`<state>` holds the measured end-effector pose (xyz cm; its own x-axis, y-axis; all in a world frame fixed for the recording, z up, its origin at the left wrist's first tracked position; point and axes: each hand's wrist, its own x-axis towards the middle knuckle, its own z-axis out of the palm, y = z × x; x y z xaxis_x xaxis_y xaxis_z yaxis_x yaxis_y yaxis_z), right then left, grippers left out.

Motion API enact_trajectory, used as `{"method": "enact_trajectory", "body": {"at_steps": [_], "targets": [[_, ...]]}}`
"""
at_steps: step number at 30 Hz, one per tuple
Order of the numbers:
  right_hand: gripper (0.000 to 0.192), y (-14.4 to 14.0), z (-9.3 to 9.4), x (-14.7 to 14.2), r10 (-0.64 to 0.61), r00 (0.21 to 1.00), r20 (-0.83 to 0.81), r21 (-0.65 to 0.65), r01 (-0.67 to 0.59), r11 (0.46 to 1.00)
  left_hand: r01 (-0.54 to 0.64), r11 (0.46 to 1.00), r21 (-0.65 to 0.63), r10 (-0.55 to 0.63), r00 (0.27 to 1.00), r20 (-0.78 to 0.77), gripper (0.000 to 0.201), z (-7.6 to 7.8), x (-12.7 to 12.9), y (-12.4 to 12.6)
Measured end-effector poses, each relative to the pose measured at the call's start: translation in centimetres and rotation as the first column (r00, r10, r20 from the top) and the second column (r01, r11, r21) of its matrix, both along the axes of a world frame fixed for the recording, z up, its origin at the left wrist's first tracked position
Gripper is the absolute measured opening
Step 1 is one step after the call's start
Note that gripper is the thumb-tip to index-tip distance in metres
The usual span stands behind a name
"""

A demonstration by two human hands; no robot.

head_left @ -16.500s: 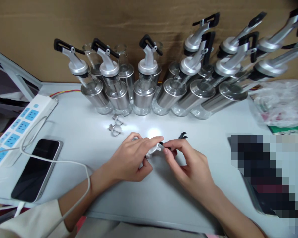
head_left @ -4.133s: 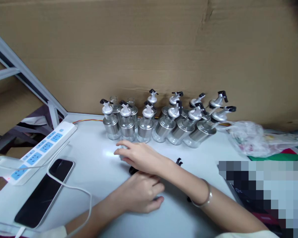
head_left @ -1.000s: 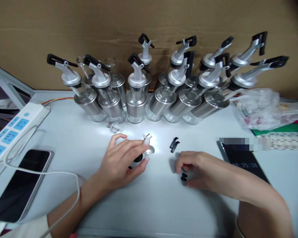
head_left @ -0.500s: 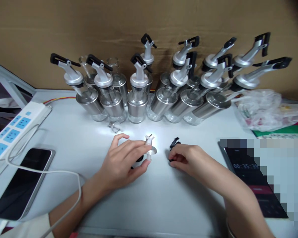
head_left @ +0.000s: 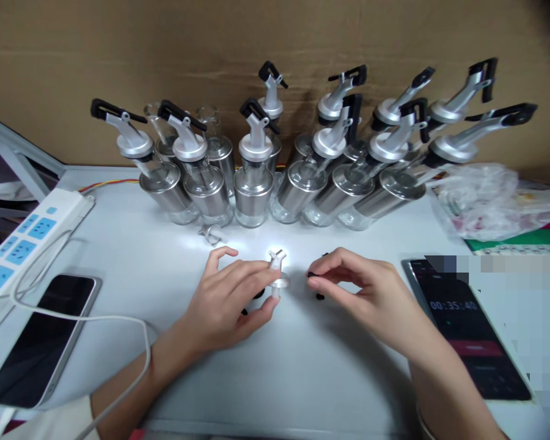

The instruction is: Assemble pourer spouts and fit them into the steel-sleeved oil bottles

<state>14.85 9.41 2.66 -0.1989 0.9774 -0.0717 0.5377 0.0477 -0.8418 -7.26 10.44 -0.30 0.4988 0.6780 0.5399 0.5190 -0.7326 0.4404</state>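
Smooth white tabletop (head_left: 302, 379), brown corrugated cardboard (head_left: 165, 49) behind. Left hand (head_left: 224, 299) pinching small silver pourer spout (head_left: 276, 275) upright between thumb and fingertips, round flange just above table. Right hand (head_left: 371, 293) just beside, thumb and forefinger nipping tiny black plastic cap piece (head_left: 312, 276). Glass-and-steel dispenser bottles (head_left: 252, 177) clustered at back, black lever tops. Loose metal spout (head_left: 209, 232) near bottles. Glossy black phone (head_left: 41, 339) far left, white cable (head_left: 119, 318) across it.
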Motion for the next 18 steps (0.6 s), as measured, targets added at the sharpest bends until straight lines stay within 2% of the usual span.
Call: {"method": "enact_trajectory", "body": {"at_steps": [3, 6, 10, 15, 18], "targets": [[0.018, -0.2, -0.9, -0.8, -0.092, 0.986, -0.136, 0.030, 0.097, 0.995, 0.031, 1.000, 0.003, -0.031, 0.999, -0.017, 0.018, 0.0, 0.1, -0.1], [0.019, -0.3, -1.5, -1.4, -0.122, 0.968, -0.218, 0.109, 0.148, 0.983, 0.066, 0.998, 0.013, -0.065, 0.998, -0.026, 0.018, 0.1, 0.2, -0.2], [0.017, -0.3, -1.6, -1.9, -0.125, 0.969, -0.212, 0.192, 0.167, 0.967, 0.104, 0.994, 0.015, -0.104, 0.994, -0.019, 0.019, 0.1, 0.1, -0.1], [0.005, -0.4, -1.5, -2.0, -0.170, 0.966, -0.197, 0.226, 0.213, 0.950, 0.205, 0.978, 0.032, -0.204, 0.978, -0.036, 0.021, 0.0, 0.1, 0.0], [0.007, -0.4, -1.4, -1.9, -0.164, 0.968, -0.192, 0.261, 0.212, 0.942, 0.212, 0.977, 0.036, -0.211, 0.977, -0.030, 0.020, 0.0, 0.2, 0.0]]}}
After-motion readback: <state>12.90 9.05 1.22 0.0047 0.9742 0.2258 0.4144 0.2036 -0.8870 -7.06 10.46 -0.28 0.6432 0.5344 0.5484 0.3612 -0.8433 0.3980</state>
